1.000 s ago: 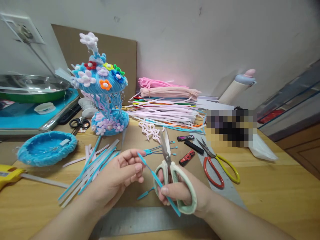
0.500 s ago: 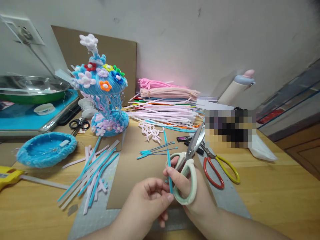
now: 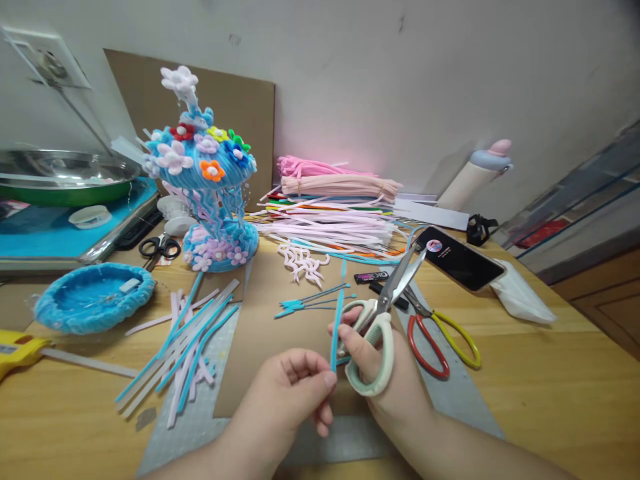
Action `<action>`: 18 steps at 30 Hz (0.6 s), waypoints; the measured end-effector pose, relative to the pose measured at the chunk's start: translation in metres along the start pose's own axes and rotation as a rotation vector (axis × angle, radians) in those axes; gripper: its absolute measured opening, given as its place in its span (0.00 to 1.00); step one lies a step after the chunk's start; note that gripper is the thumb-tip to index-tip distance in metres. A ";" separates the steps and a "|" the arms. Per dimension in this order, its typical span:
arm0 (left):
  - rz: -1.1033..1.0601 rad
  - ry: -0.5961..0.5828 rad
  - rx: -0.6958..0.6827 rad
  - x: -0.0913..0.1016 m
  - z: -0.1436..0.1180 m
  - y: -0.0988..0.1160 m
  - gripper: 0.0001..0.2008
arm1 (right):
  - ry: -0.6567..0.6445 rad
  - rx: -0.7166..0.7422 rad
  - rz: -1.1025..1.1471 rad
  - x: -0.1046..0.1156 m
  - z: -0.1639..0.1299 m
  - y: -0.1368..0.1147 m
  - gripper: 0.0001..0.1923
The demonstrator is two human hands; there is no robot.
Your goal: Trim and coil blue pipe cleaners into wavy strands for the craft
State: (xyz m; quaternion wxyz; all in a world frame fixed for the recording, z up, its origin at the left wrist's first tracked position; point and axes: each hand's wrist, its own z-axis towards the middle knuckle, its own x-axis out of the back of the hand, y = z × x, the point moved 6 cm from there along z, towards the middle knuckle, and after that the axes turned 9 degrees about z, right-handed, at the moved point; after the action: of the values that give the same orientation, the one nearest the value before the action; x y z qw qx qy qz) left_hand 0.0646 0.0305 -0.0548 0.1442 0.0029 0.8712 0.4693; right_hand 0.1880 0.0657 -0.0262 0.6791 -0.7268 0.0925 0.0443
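My left hand (image 3: 295, 390) is curled nearly shut, thumb and forefinger pinching the lower end of a blue pipe cleaner (image 3: 337, 320). It is a thin, fuzzy, sky-blue strip, standing almost upright with a slight lean to the right, its upper end free above my knuckles. It sits over the brown cardboard sheet (image 3: 280, 313) at the middle of the wooden table (image 3: 550, 373), just in front of me. My right hand (image 3: 373, 363) is closed through the pale green handles of the scissors (image 3: 380, 320), my thumb resting against the strip's right side; the steel blades point up and to the right, drawn close together, away from the strip. Just beyond lie a few cut blue stems (image 3: 313, 300), and to the right a pair of red and yellow scissors (image 3: 440, 330) beside a dark phone (image 3: 460, 260). Further left stands the blue flowered ornament (image 3: 210, 187), with loose blue and white strips (image 3: 190, 340) scattered below it.
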 end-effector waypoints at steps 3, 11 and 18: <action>0.003 0.100 -0.062 0.018 -0.006 0.021 0.16 | -0.179 -0.035 -0.078 -0.004 0.006 0.003 0.21; -0.032 0.157 -0.147 0.036 -0.020 0.052 0.13 | -0.667 -0.039 -0.380 -0.024 -0.027 0.003 0.29; 0.063 0.021 -0.183 0.030 -0.011 0.037 0.15 | -0.701 -0.016 -0.411 -0.034 -0.033 0.001 0.29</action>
State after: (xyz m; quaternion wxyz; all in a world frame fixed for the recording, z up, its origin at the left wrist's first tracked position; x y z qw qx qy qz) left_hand 0.0278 0.0465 -0.0262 0.1198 0.0120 0.8256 0.5512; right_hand 0.1525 0.0354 -0.0187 0.6584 -0.6764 -0.2923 0.1535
